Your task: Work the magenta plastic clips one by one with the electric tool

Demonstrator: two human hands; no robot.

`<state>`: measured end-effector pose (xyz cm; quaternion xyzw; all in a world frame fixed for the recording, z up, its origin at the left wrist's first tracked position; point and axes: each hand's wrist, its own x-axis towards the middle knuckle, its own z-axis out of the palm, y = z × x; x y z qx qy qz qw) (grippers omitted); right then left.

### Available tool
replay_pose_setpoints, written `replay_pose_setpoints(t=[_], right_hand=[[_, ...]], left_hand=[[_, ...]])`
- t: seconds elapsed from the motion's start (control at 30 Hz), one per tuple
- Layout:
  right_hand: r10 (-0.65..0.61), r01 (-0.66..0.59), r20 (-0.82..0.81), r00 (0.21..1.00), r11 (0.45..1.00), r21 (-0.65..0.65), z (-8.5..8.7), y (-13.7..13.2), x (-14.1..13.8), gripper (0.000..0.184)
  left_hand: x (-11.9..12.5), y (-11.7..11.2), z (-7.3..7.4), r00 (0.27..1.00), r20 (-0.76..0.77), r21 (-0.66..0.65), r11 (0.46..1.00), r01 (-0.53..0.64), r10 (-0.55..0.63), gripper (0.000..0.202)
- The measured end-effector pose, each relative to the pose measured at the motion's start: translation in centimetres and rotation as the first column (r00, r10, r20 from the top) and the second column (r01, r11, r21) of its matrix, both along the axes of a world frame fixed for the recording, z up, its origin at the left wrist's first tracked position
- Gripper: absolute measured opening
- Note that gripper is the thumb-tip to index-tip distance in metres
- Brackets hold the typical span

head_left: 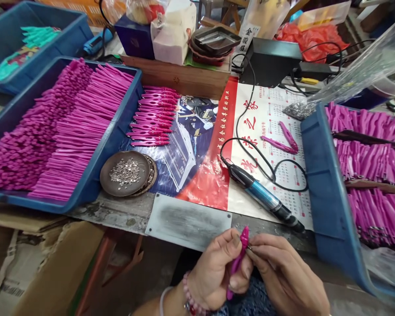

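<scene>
My left hand (217, 270) is closed around a magenta plastic piece (238, 259), held upright below the table's front edge. My right hand (283, 272) pinches something small and metallic at the top of that piece; I cannot make out what it is. A blue electric screwdriver (265, 199) with a black cord lies on the table just above my hands. A round brown dish of small silver screws (125, 173) sits to the left.
A blue tray (85, 184) of magenta pieces stands at left, another blue tray (319, 175) of them at right. A row of magenta pieces (154, 116) and two loose ones (283, 140) lie on the calendar sheet. A wooden box (181, 77) and a black power supply (270, 59) stand behind.
</scene>
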<state>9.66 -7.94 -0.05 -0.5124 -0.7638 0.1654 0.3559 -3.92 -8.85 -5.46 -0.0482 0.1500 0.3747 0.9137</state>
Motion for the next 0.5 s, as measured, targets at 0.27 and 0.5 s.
replay_pose_setpoints(t=[0.27, 0.5], right_hand=[[-0.029, 0.025, -0.039, 0.999, 0.996, -0.088, -0.11, -0.37, -0.23, 0.012], [-0.155, -0.236, -0.554, 0.818, 0.788, -0.569, -0.17, 0.2, 0.42, 0.016]], left_hand=[[0.08, 0.07, 0.01, 0.991, -0.127, 0.067, 0.997, -0.029, 0.037, 0.021], [-0.6, -0.27, -0.08, 0.996, -0.084, 0.106, 0.993, 0.043, -0.034, 0.02]])
